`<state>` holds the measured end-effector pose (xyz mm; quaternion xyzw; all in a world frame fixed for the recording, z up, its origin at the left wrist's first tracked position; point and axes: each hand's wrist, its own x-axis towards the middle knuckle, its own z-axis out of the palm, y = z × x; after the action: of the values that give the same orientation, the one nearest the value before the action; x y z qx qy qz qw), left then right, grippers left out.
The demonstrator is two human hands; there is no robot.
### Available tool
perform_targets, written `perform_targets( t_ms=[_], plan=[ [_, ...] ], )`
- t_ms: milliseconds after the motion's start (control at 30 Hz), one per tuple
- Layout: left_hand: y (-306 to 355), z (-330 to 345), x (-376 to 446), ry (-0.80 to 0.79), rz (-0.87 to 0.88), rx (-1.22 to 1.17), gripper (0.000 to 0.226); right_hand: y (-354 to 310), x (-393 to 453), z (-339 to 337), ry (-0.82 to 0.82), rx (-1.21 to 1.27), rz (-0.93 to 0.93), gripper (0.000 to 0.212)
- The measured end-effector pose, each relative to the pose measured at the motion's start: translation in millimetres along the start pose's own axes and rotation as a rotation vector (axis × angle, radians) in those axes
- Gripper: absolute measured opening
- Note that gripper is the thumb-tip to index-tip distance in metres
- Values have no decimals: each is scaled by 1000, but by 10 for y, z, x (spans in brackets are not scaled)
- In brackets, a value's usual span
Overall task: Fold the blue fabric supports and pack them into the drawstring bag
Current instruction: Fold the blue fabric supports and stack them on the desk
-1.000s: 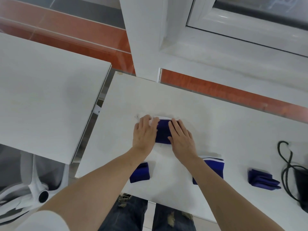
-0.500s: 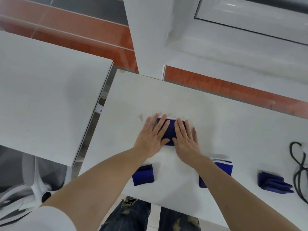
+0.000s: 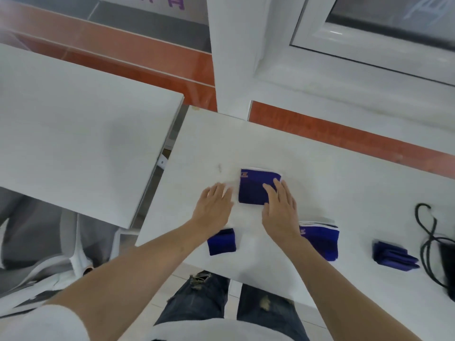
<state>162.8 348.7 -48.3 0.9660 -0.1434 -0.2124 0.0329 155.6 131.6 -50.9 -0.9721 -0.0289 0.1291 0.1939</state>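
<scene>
Two flat, spread hands: right [image 3: 279, 210] presses folded blue support [image 3: 256, 187]; left [image 3: 213, 205] beside it.

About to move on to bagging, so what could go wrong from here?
The folded support is pinned only by the right hand; the left hand lies beside it, so it may spring open. The small piece and the support lie near the table edge and could slide off.

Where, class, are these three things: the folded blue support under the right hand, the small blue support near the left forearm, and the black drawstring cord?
folded blue support [image 3: 253, 189], head view, centre of its top face.
small blue support [image 3: 221, 241], head view, middle of the fabric.
black drawstring cord [image 3: 427, 232], head view, on the looped cord.
</scene>
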Motion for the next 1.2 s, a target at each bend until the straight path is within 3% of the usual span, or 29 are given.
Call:
perform_targets(
  t_ms=[133, 300, 600, 867, 1200],
  plan=[
    [44, 165, -495, -66, -52, -96, 47, -156, -430, 131, -11, 124, 32, 39],
    [78, 470, -777, -145, -6, -61, 71, -261, -647, 233, -29, 193, 71, 31],
    [209, 515, -665, -203, 11, 3, 42, -185, -797, -110, 36, 135, 86, 25],
    [464, 391, -509, -211, 2, 84, 36, 374, -1132, -366, 169, 187, 214, 23],
    [1848, -64, -165, 95, -23, -67, 42, 1750, -1313, -809, 196, 202, 152, 30]
  ],
)
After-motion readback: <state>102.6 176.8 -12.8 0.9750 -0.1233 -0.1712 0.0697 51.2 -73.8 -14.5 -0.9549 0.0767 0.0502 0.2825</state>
